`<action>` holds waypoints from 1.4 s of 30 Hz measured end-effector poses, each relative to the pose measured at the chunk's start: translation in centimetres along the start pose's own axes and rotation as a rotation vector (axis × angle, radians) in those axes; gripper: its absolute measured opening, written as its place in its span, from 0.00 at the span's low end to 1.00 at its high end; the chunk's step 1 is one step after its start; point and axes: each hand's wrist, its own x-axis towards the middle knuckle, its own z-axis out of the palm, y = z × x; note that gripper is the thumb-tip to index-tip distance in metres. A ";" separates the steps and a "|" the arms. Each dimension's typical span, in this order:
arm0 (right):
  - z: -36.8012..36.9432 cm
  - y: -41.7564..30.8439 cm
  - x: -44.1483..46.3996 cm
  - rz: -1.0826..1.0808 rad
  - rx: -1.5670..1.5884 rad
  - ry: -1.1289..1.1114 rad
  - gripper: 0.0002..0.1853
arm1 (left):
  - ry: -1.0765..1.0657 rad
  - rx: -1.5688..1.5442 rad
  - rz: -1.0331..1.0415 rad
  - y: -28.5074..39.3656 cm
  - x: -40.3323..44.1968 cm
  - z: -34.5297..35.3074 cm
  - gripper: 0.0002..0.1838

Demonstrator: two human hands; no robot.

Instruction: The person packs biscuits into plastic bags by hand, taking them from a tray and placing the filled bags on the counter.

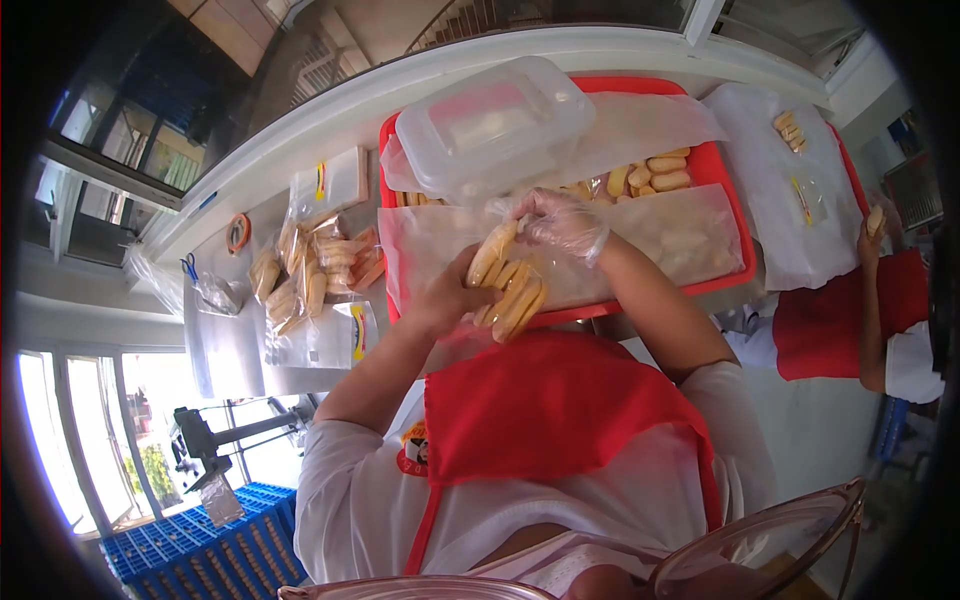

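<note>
My left hand (452,298) is bare and wrapped around a clear plastic bag of finger-shaped breads (517,300). One bread finger (490,254) stands higher than the others, along the bag's left side. My right hand (562,222), in a thin clear glove, has its fingers pinched together at the upper end of that bread. Whether those fingertips grip the bread or the bag's edge I cannot tell. Just beyond both hands is a red tray (742,215), with bread fingers (655,174) showing between sheets of translucent paper (680,232).
A translucent plastic tub (495,125) rests over the tray's back left. Filled bread bags (325,262) are heaped on the left, near a tape roll (238,233) and flat bags (340,180). Blue crates (205,545) stand lower left. At right, a co-worker's hand (872,232) holds a bread.
</note>
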 end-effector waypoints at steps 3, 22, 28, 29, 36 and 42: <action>0.2 -0.6 -0.2 -0.053 0.075 -0.030 0.12 | 0.000 -0.175 0.038 -0.7 0.7 -0.4 0.34; 4.4 1.6 0.5 -0.508 -0.451 0.025 0.13 | 0.315 -0.181 0.055 -5.0 -0.5 -1.4 0.25; 5.8 2.1 1.4 -0.490 -0.682 0.063 0.10 | 0.436 -0.199 0.036 -4.3 -0.3 0.9 0.27; 6.2 2.0 1.6 -0.494 -0.648 0.041 0.10 | 0.435 -0.221 0.061 -4.4 -0.3 1.2 0.27; 6.5 3.2 2.8 -0.459 -0.561 0.022 0.10 | 0.350 -0.259 0.140 -4.3 0.3 1.1 0.23; 6.2 4.1 2.2 -0.414 -0.554 0.038 0.10 | 0.306 -0.293 0.183 -4.2 0.5 1.0 0.19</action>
